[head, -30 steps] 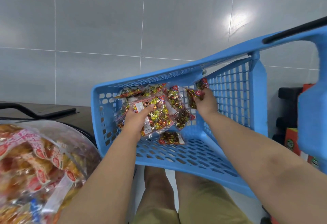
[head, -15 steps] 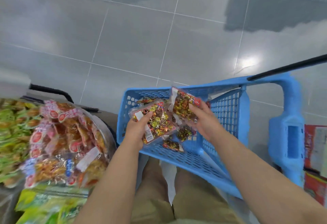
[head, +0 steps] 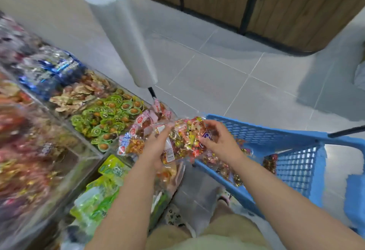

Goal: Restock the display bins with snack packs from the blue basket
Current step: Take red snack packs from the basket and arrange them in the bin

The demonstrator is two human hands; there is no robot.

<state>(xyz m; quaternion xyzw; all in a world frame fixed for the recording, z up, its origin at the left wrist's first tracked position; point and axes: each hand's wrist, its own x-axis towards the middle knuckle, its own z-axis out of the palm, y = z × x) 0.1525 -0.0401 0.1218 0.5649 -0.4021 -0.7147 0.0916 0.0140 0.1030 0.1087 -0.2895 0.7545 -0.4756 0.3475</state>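
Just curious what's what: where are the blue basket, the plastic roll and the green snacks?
blue basket (head: 262,133), head view, far mesh wall.
plastic roll (head: 120,32), head view, mid-length.
green snacks (head: 110,116), head view, middle of the pile.

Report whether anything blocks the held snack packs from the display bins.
A clear bag of red-labelled snacks lies between the snack packs, held by the left hand and right hand, and the display bins.

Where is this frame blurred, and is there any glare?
Head view: the display bins at far left smear heavily with motion; the held snack packs are soft but recognisable; white glare blows out the floor by the blue basket.
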